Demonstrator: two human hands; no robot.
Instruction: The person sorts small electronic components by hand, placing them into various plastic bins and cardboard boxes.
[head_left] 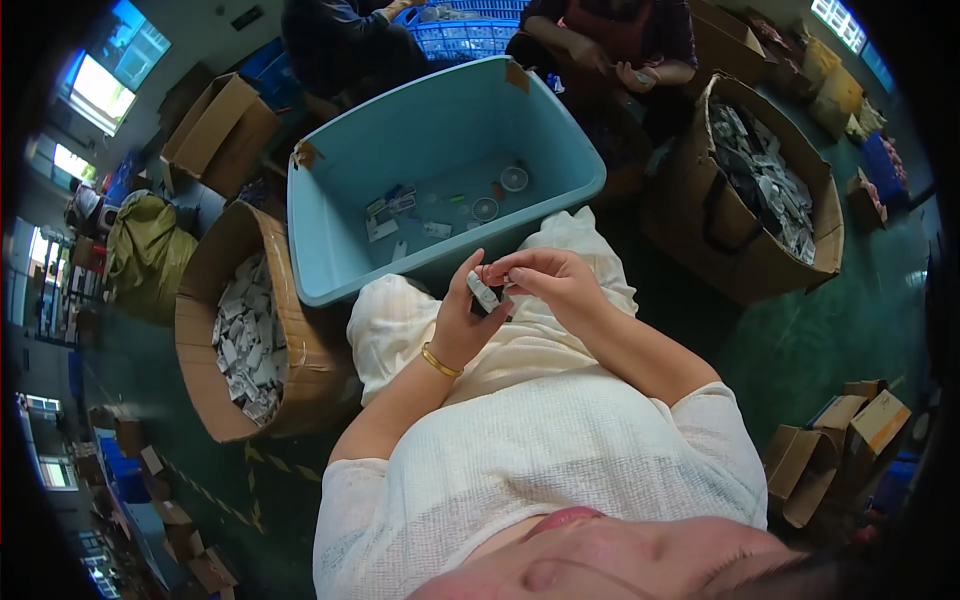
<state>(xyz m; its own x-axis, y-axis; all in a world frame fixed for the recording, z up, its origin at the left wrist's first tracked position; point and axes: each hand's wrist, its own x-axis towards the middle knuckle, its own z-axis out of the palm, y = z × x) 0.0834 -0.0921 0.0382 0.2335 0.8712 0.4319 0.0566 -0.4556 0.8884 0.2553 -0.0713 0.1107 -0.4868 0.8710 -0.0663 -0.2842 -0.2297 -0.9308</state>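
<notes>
My left hand (462, 322), with a gold bangle on the wrist, holds a small grey-white rectangular part (483, 293) upright over my lap. My right hand (552, 283) pinches the top end of the same part with fingertips. Both hands meet just in front of the near wall of a large light-blue plastic tub (330, 240). The tub's floor carries a few small packets and two round white pieces.
A cardboard box (300, 350) of grey-white parts stands at my left, another cardboard box (745, 265) of mixed parts at my right. Two seated people (610, 40) work beyond the tub by a blue crate. Flattened cartons (840, 440) lie on the green floor at right.
</notes>
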